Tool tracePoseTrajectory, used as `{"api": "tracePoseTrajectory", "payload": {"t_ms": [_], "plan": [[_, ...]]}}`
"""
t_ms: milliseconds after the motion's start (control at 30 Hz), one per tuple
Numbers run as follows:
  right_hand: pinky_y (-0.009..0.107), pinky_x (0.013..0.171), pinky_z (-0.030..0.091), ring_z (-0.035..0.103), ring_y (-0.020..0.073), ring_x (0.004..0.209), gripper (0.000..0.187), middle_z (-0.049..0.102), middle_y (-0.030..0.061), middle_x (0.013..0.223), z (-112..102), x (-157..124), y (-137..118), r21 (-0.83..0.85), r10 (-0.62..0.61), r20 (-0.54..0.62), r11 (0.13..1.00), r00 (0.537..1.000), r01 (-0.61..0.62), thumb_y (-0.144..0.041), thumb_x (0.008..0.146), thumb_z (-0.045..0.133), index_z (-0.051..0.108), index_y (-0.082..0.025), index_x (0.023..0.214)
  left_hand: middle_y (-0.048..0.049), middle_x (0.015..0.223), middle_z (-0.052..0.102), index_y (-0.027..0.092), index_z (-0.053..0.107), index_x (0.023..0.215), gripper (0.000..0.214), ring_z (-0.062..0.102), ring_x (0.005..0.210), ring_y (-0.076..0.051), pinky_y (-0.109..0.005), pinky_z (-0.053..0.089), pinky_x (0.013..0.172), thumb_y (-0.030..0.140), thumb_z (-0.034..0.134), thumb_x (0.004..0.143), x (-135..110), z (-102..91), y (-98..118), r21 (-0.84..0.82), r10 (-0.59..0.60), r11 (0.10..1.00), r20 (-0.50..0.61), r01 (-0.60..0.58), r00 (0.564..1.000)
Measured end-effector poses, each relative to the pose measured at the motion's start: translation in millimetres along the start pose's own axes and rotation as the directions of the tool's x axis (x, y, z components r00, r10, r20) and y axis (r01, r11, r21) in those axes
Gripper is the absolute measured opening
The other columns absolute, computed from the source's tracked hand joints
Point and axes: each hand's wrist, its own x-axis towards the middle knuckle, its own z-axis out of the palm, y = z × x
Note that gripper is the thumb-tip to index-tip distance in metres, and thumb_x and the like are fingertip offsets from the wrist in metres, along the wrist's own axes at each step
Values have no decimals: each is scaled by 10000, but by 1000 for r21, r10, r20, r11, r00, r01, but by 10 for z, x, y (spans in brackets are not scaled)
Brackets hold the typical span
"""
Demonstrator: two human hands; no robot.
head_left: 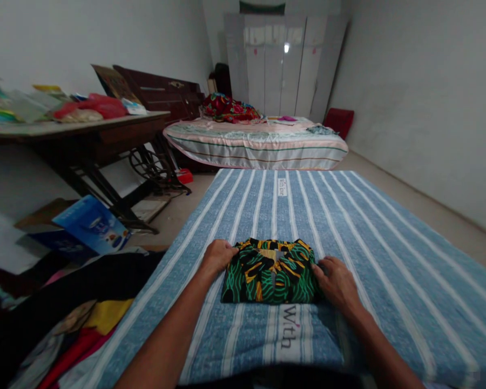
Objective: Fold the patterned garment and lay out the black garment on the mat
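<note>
At the shirt's [249,281] upper left corner, the left hand [217,256] pinches the cloth, thumb and fingers together. The folded shirt lies collar-up on the sheet [383,281]. At its right edge, the right hand [340,280] is half curled, its hold unclear. This looks like squaring the fold; next calls for light, even tension.

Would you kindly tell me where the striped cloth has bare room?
The striped cloth is bare beyond the folded garment, toward the far edge, and right of the right hand. The garment crowds the space between that and the left hand.
</note>
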Motion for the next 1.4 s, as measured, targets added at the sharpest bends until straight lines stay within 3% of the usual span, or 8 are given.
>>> {"api": "tracePoseTrajectory", "payload": {"t_ms": [200, 333, 467, 600, 733, 933, 1267, 1400], "plan": [[300, 664, 449, 652, 225, 785, 399, 702, 83, 830, -172, 45, 47, 197, 185, 89, 960, 979, -200, -443, 851, 434, 679, -163, 994, -8, 428, 537, 149, 605, 575, 217, 555, 450, -161, -241, 388, 443, 338, 612, 682, -38, -28, 6, -89, -55, 994, 48, 59, 997], [257, 515, 424, 610, 170, 530, 337, 640, 29, 592, -281, 84, 142, 412, 262, 269, 838, 927, -357, -409, 815, 458, 663, -153, 891, -12, 521, 593, 144, 611, 713, 219, 586, 489, -159, -237, 439, 441, 361, 581, 713, -137, -73, -17, -176, -90, 979, 85, 103, 992], [213, 381, 342, 512, 121, 373, 288, 568, -21, 476, -324, -33, 146, 518, 255, 461, 700, 850, -491, -425, 797, 480, 606, -166, 794, 9, 461, 552, 151, 583, 682, 197, 559, 454, -152, -236, 443, 423, 346, 585, 711, -217, -88, -32, -197, -111, 972, 103, 130, 989], [196, 329, 264, 446, 106, 302, 278, 521, -33, 388, -283, -183, 82, 482, 190, 588, 699, 787, -529, -430, 801, 493, 560, -180, 699, 20, 403, 517, 155, 565, 630, 200, 514, 392, -138, -231, 420, 399, 336, 590, 712, -245, -80, -3, -191, -113, 973, 105, 132, 988], [198, 329, 271, 435, 105, 287, 266, 504, -33, 359, -198, -229, 77, 415, 167, 592, 775, 788, -476, -352, 824, 465, 520, -191, 620, 29, 358, 486, 163, 543, 571, 210, 470, 340, -123, -225, 390, 386, 309, 590, 715, -241, -75, 23, -187, -106, 974, 112, 126, 988], [199, 336, 254, 411, 97, 276, 296, 501, -37, 359, -160, -223, 91, 390, 151, 634, 785, 759, -482, -340, 847, 449, 483, -205, 585, 52, 337, 461, 174, 534, 572, 200, 433, 305, -108, -212, 342, 376, 291, 585, 726, -243, -56, -4, -191, -102, 974, 104, 120, 989], [212, 412, 322, 533, 122, 380, 324, 583, 0, 448, -235, -16, 73, 325, 162, 519, 871, 839, -369, -391, 841, 467, 593, -189, 621, 41, 314, 444, 166, 529, 563, 224, 434, 304, -117, -213, 313, 367, 311, 580, 726, -239, -66, 8, -230, -109, 964, 122, 135, 986], [215, 405, 345, 542, 135, 380, 321, 545, -7, 413, -168, 180, 9, 359, 179, 531, 838, 828, -412, -395, 835, 480, 602, -181, 629, 55, 353, 439, 165, 523, 618, 239, 391, 306, -88, -193, 288, 353, 376, 585, 712, -294, -94, 14, -324, -135, 928, 174, 186, 976]]}}
